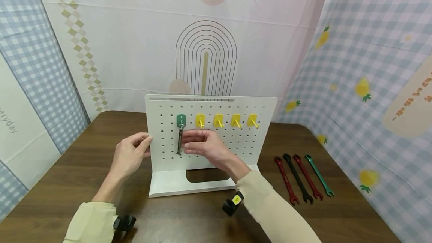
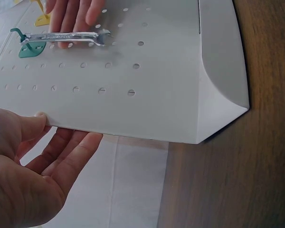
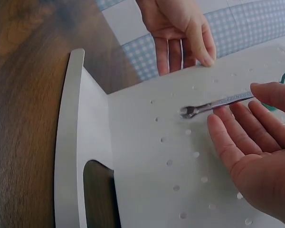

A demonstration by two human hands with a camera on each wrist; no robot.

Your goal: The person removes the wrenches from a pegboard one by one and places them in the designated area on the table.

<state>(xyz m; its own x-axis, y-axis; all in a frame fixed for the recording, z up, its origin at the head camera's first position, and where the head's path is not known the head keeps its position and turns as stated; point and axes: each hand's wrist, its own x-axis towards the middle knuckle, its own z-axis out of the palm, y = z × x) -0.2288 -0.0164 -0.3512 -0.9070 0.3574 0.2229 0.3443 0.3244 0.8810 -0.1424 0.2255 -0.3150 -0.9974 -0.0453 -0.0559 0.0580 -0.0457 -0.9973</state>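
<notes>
A silver combination wrench (image 1: 180, 141) hangs from the green hook (image 1: 181, 120) on a white pegboard (image 1: 209, 145). My right hand (image 1: 207, 147) is right beside the wrench, its fingers extended and loose. In the left wrist view those fingers pass behind the wrench (image 2: 66, 38); in the right wrist view the thumb overlaps its upper end. The wrench's open-ended jaw points down. My left hand (image 1: 129, 153) pinches the pegboard's left edge, thumb at the front and fingers (image 2: 69, 156) behind it.
Several yellow hooks (image 1: 218, 120) line the board to the right of the green one. On the brown table (image 1: 182, 216), right of the board, lie two red wrenches (image 1: 287, 181), a dark green wrench (image 1: 298, 179) and a lighter green wrench (image 1: 319, 175). Patterned cloth hangs behind and at both sides.
</notes>
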